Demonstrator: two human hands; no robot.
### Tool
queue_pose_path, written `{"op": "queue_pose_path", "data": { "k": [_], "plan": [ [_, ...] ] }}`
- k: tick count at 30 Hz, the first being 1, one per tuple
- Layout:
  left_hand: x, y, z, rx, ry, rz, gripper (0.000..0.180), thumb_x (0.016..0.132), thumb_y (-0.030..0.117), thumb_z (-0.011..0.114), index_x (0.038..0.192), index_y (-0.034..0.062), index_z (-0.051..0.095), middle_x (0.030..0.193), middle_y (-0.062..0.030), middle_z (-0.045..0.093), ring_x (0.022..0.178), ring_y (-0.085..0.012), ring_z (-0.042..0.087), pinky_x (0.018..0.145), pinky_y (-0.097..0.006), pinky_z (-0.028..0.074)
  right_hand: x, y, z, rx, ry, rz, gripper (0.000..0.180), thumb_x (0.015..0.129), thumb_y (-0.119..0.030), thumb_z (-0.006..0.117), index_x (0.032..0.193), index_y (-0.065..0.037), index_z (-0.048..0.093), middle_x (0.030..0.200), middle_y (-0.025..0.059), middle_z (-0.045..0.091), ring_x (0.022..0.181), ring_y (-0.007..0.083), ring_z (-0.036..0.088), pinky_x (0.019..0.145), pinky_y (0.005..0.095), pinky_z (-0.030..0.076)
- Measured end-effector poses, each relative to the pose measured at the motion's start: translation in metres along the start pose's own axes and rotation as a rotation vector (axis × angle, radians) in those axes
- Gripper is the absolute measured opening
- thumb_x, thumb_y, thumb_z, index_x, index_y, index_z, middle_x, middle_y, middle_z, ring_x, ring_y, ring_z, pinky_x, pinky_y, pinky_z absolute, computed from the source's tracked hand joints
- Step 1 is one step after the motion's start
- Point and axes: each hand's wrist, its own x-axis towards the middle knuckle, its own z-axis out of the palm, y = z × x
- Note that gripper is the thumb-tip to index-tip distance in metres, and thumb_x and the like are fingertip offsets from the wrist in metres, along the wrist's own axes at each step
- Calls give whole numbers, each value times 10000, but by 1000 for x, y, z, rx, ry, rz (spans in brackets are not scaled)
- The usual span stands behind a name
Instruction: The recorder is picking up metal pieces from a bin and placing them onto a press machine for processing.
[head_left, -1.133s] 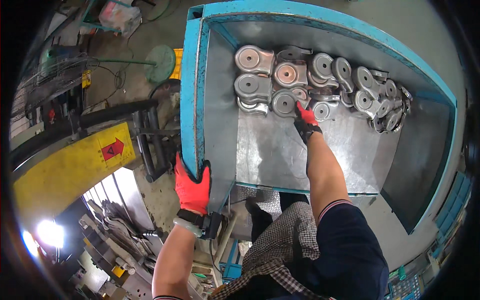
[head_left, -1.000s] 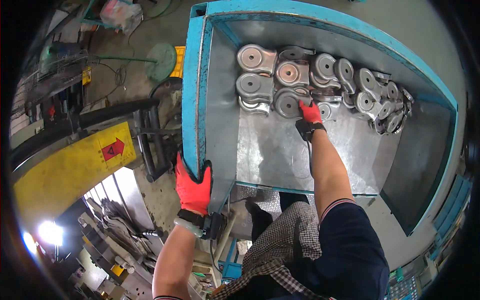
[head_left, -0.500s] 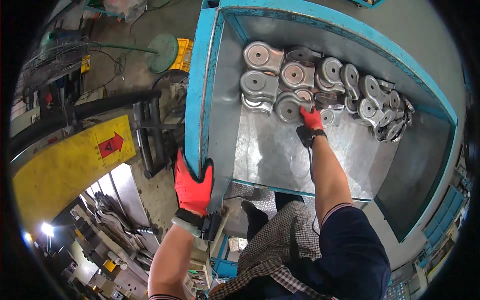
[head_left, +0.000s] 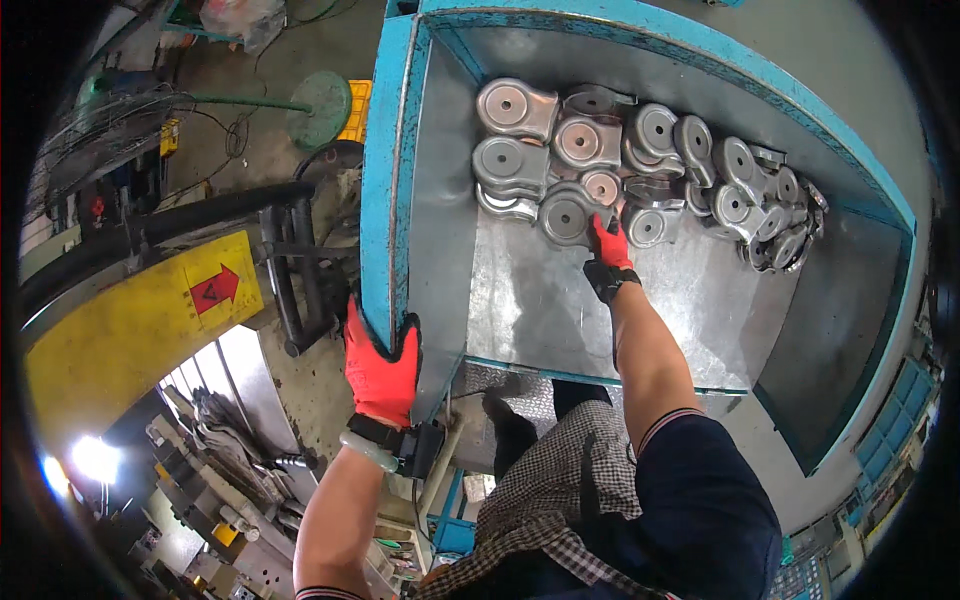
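Observation:
A large blue-framed metal bin (head_left: 390, 190) holds several stamped metal parts, each a round cup with a centre hole and a flared tab. My right hand (head_left: 610, 243), in a red and black glove, grips the right edge of one grey metal part (head_left: 566, 214) at the front of the pile. Its fingertips are partly hidden. A copper-toned part (head_left: 601, 186) shows just behind. My left hand (head_left: 382, 365), also gloved, is closed over the bin's left rim, thumb inside and fingers outside.
More metal parts (head_left: 737, 205) lie heaped toward the bin's right side. To the left are a yellow beam (head_left: 140, 330) with a red arrow, a black bar (head_left: 160, 225) and a green round base (head_left: 320, 110). A bright lamp (head_left: 96, 458) shines at lower left.
My right hand has drawn slightly toward me and left. The grey part has shifted slightly with it, uncovering more of the copper-toned part behind. My left hand stays on the rim.

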Motion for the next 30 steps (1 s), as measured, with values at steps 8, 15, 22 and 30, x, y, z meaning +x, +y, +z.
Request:
{"op": "queue_pose_path", "data": {
  "k": [8,15,22,30],
  "plan": [
    [-2,-5,0,79,33,39,726,746,252,674,1313,6,295,1209,-233,450,1127,-377,442,929,-403,367,-29,11,14,241,-11,141,454,851,-451,537,1138,-102,493,875,12,574,661,116,528,551,258,447],
    [2,-3,3,91,7,54,736,747,282,661,1323,19,285,1223,-233,442,1133,-382,437,929,-405,369,-53,20,19,170,215,102,524,848,-499,504,1145,-68,506,933,53,580,703,136,531,572,270,422],
    [1,-4,-8,73,-6,37,731,758,308,641,1331,24,288,1241,-225,443,1139,-358,442,945,-387,362,-161,11,-32,247,55,70,518,879,-428,495,1219,-41,448,1076,90,555,934,213,532,734,331,464],
    [-4,-27,-9,27,65,247,685,714,382,617,1259,37,384,1097,-240,511,979,-393,512,860,-459,408,-324,-10,-106,482,-227,228,538,878,-428,500,1250,-52,401,1169,87,505,933,209,545,756,304,491]
  ]
}}
